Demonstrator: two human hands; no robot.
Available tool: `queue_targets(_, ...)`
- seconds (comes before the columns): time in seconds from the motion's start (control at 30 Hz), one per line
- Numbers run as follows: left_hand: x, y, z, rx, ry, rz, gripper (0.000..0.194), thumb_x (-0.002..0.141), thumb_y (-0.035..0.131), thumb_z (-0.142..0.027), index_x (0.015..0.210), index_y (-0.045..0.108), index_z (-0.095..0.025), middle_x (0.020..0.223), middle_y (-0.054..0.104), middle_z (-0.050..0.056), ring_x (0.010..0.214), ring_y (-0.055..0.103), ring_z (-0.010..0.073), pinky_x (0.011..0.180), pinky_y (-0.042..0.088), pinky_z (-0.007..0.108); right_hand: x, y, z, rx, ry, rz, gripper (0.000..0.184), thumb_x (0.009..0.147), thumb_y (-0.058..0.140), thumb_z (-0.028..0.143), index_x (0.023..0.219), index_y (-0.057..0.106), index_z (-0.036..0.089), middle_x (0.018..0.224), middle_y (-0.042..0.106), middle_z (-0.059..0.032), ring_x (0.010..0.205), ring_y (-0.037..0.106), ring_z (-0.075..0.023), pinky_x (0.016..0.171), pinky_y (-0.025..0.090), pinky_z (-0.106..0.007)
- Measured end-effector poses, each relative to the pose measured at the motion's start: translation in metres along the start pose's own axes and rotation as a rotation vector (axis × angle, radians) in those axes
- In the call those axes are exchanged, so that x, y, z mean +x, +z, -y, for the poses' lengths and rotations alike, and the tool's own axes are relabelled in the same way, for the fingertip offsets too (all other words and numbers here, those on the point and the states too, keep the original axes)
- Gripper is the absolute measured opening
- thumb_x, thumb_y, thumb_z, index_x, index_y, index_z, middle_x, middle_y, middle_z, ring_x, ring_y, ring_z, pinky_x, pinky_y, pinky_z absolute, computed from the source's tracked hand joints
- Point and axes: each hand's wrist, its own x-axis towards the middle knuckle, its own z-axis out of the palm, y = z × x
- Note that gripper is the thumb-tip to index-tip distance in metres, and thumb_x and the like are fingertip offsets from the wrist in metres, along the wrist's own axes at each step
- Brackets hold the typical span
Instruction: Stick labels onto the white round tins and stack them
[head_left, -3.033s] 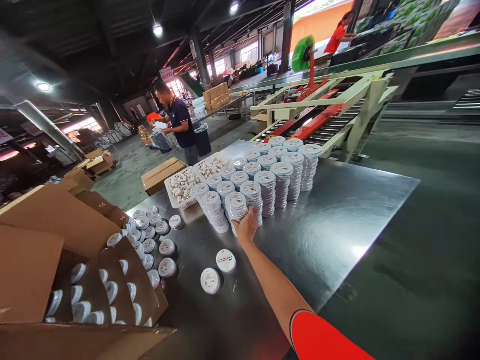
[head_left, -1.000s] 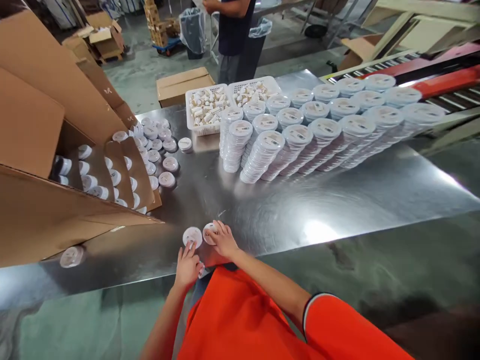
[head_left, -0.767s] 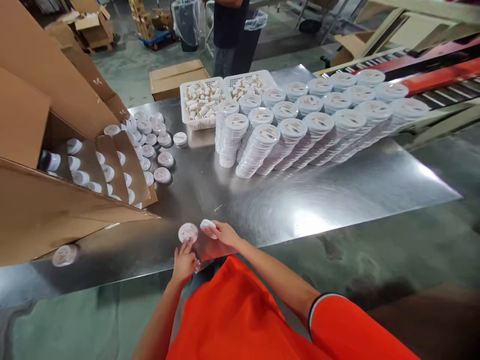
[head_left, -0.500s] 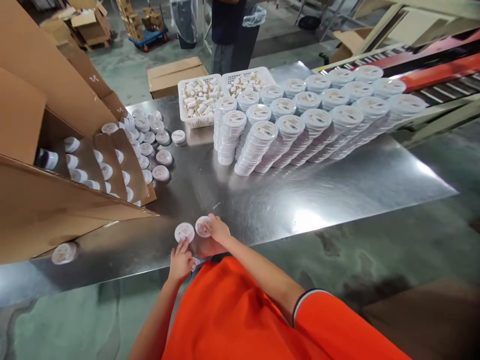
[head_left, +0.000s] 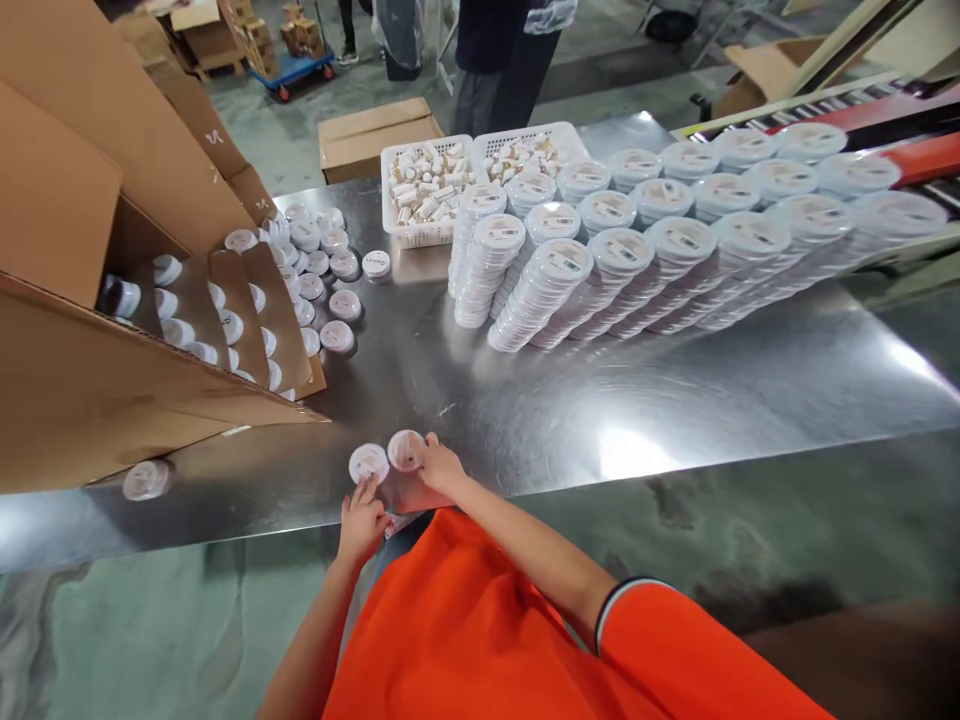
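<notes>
- Two white discs lie flat, side by side, at the worktop's (head_left: 675, 400) near edge.
- Left hand (head_left: 361, 520): fingers released, one fingertip touching the left disc (head_left: 368, 463).
- Right hand (head_left: 441, 467): fingers resting loosely on the right disc (head_left: 406, 450), not gripping.
- Seemingly pairing the discs; next calls for a proper grip.

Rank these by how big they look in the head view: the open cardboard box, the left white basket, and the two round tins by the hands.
1. Cardboard box, by far the largest.
2. White basket.
3. The two tins, left and right, look alike, so no ranking between them.
</notes>
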Motion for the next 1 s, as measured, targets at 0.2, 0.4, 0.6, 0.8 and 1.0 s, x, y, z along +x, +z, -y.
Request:
queue_targets(0.2,-0.002,0.0,0.006,-0.031,-0.036,-0.012,0.019,0.089,0.055,-0.021,0.074,0.066,-0.018,0.166,0.034,0.007,0.156,0.024,0.0315,0.119,0.033,0.06,-0.007,0.017,0.005,-0.064,-0.059,-0.051,0.038,0.099,0.041,0.025,0.131,0.06,0.017,0.123,0.068,-0.0175,0.11,0.065,-0.0309,0.088,0.051,-0.039)
queue_targets(0.4,-0.002,-0.003,0.009,0.01,-0.015,-0.03,0.021,0.089,0.058,-0.026,0.071,0.067,-0.019,0.163,0.04,0.005,0.153,0.031,0.031,0.116,0.039,0.055,0.004,0.022,-0.003,-0.09,-0.347,-0.186,0.047,0.097,0.05,0.026,0.144,0.053,0.026,0.162,0.04,-0.0083,0.148,0.033,-0.0337,0.115,0.036,-0.05)
queue_targets(0.6,-0.001,-0.008,0.003,0.016,-0.047,-0.035,0.019,0.087,0.059,-0.024,0.071,0.069,-0.02,0.163,0.04,0.003,0.152,0.032,0.0314,0.115,0.038,0.054,0.004,0.04,0.003,-0.124,-0.31,-0.18,0.048,0.097,0.049,0.021,0.145,0.051,0.03,0.159,0.044,-0.0051,0.143,0.04,-0.0284,0.114,0.042,-0.046)
queue_targets(0.8,-0.004,-0.007,0.01,-0.003,-0.085,-0.069,0.018,0.087,0.058,-0.022,0.072,0.068,-0.02,0.159,0.046,0.003,0.15,0.037,0.031,0.116,0.039,0.052,0.0,0.046,0.015,-0.105,-0.261,-0.153,0.055,0.09,0.063,0.031,0.144,0.053,0.033,0.162,0.041,-0.0087,0.142,0.042,-0.0358,0.109,0.045,-0.051)
queue_targets(1.0,0.019,0.0,0.008,-0.103,0.083,-0.154,0.017,0.085,0.057,-0.017,0.075,0.071,-0.022,0.161,0.042,0.005,0.155,0.028,0.0307,0.126,0.026,0.057,0.05,-0.005,0.017,-0.038,-0.202,-0.251,0.059,0.095,0.053,0.029,0.153,0.044,0.026,0.168,0.028,-0.013,0.151,0.032,-0.0376,0.114,0.041,-0.052)
